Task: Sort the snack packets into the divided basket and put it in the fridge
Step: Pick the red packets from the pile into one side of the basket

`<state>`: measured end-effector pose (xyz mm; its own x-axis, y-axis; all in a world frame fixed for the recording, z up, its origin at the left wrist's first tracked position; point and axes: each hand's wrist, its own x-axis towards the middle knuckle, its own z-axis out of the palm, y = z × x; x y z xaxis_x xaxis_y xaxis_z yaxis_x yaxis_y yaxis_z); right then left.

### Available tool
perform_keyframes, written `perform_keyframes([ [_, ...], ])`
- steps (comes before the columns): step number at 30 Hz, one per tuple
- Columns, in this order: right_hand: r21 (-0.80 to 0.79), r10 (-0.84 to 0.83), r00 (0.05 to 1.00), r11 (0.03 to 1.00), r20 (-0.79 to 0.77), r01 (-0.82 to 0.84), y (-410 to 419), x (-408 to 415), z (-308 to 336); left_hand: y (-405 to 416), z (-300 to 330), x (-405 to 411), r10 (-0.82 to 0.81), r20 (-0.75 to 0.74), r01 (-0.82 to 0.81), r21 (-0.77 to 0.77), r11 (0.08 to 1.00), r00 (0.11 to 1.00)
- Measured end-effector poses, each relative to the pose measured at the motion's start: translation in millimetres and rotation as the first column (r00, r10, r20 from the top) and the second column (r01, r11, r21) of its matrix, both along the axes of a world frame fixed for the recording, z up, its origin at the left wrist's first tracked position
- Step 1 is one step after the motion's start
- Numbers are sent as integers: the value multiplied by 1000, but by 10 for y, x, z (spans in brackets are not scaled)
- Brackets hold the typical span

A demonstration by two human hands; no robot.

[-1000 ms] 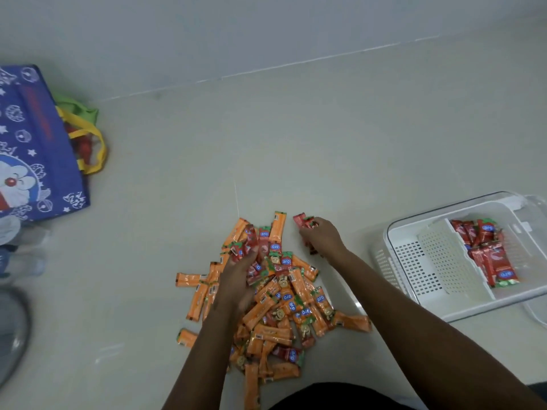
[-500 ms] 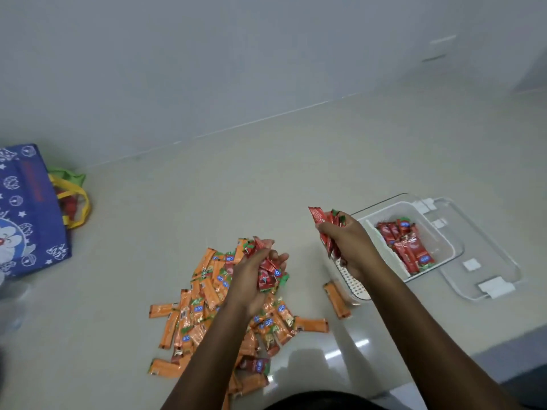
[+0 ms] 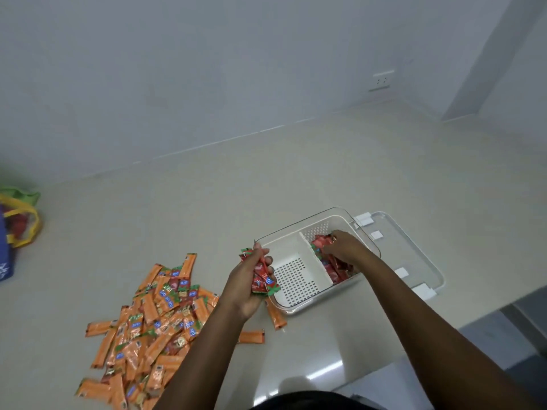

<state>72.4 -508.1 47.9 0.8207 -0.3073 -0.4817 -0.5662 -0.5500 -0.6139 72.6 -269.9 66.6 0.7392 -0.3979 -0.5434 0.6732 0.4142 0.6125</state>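
Pale floor runs to a grey wall. Left hand (image 3: 247, 287) grips a bunch of red packets (image 3: 262, 275) beside the divided basket (image 3: 291, 279). Right hand (image 3: 343, 247) reaches into its right compartment among red packets; whether those fingers hold any is unclear. Orange packets (image 3: 151, 329) are partly hidden by the forearm.

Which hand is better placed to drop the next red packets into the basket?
Left. The left hand grips red packets beside the basket; the right hand is already down in the red compartment.
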Motion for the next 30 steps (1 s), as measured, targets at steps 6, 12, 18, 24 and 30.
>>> perform_keyframes([
  [6,-43,75,996,996,-41,-77,38,99,-340,-285,-9,-86,45,-14,-44,15,999,999],
  [12,-140,182,982,975,44,-174,36,93,-468,-500,-57,-153,81,-49,-74,129,989,995],
  [18,-346,263,961,912,81,-220,-141,39,-444,-772,-22,-35,53,-20,-46,256,966,998],
  [24,-172,-2,872,980,490,99,-451,-270,-256,-1178,-87,183,-117,93,59,476,877,989],
  [30,-143,-63,809,973,585,179,-622,-504,-203,-1697,-287,475,-421,149,164,768,620,895],
])
